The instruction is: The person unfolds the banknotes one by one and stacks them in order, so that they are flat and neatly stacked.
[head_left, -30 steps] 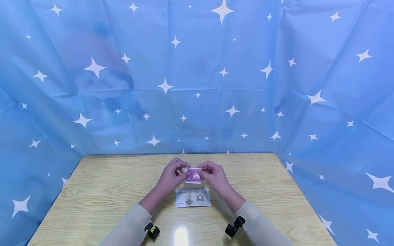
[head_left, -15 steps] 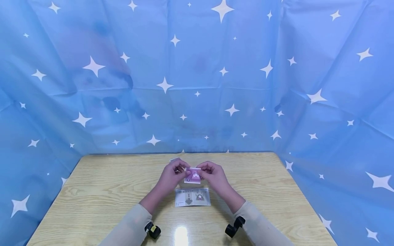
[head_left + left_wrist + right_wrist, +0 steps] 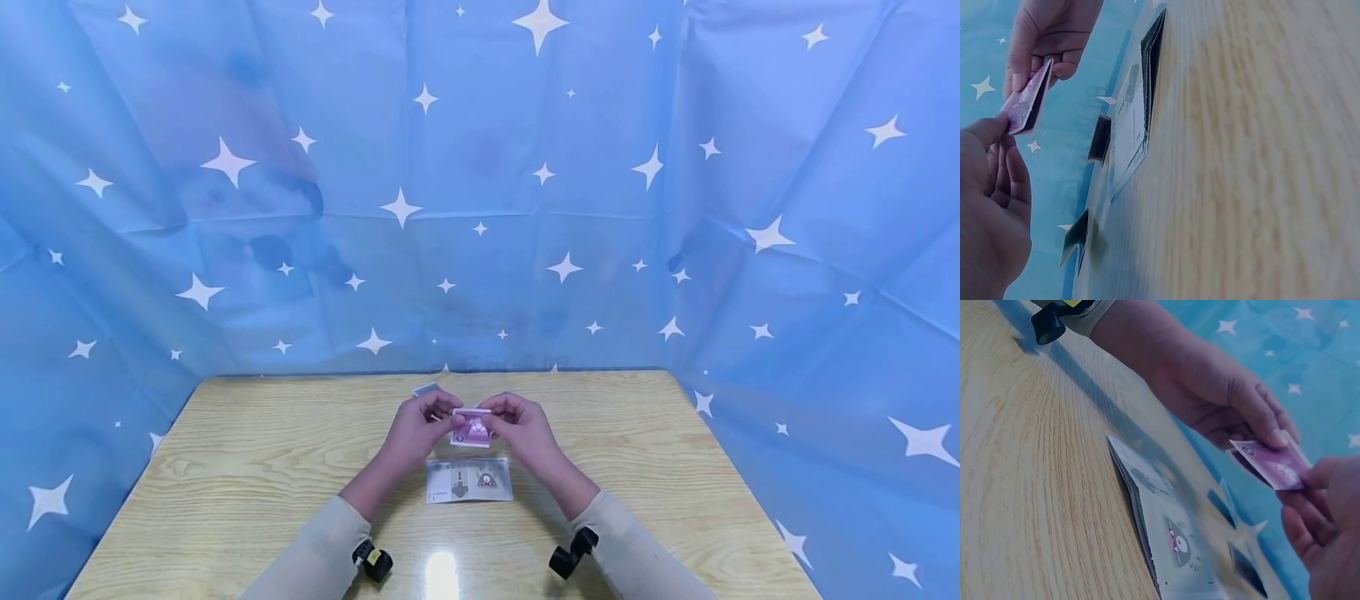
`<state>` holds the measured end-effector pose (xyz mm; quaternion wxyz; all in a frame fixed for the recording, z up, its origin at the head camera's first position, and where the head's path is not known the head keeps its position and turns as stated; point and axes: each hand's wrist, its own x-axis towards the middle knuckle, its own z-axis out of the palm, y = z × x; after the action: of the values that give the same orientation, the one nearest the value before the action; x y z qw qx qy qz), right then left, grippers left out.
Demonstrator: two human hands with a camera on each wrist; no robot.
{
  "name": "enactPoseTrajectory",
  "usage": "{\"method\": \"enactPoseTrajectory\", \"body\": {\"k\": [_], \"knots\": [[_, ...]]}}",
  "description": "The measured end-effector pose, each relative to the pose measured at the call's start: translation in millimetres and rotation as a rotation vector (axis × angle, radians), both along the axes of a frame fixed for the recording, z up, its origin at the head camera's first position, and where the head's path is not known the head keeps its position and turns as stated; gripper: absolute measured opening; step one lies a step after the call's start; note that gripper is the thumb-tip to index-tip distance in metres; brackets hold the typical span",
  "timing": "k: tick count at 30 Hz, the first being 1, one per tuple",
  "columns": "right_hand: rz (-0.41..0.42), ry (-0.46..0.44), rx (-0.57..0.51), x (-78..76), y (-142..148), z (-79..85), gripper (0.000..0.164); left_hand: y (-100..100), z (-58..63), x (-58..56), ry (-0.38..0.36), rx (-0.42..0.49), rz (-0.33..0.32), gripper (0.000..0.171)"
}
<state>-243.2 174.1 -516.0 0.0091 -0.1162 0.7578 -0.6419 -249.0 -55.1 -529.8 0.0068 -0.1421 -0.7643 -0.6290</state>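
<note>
Between my two hands is a folded pink play banknote point(image 3: 471, 428), raised above the table. My left hand point(image 3: 411, 432) pinches its left end, thumb on the near face; my right hand point(image 3: 522, 427) pinches the other end the same way. In the left wrist view the pink note point(image 3: 1027, 106) shows its two layers slightly parted. Below the hands lies a stack of grey play banknotes point(image 3: 480, 492), the top one marked 1 and creased across the middle. The right wrist view shows a cartoon figure on this stack point(image 3: 1159, 506).
Behind my left hand, a small folded note point(image 3: 425, 388) stands near the table's far edge. Two folded notes, one dark point(image 3: 1099, 140) and one greenish point(image 3: 1075, 240), stand tent-like in the left wrist view. A blue star-printed curtain point(image 3: 480, 292) borders the wooden table point(image 3: 247, 500).
The upper part of my left hand has drawn slightly lower, and the small folded note behind it has come into view. The pink note has hardly moved; my right hand stays in place.
</note>
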Motion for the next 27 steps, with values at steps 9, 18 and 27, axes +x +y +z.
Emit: {"method": "enactPoseTrajectory", "body": {"k": [9, 18, 27], "knots": [[0.012, 0.016, 0.084, 0.1, 1, 3.6, 0.017, -2, -0.9, -0.9, -0.018, 0.054, -0.011, 0.011], [0.080, 0.132, 0.229, -2.8, 10, 10.3, 0.013, -3, -2.5, -1.8, -0.047, 0.132, -0.028, 0.007], [0.111, 0.182, 0.206, -6.0, 9, 11.2, 0.016, -4, -0.9, -0.6, -0.062, 0.168, -0.054, 0.007]]}}
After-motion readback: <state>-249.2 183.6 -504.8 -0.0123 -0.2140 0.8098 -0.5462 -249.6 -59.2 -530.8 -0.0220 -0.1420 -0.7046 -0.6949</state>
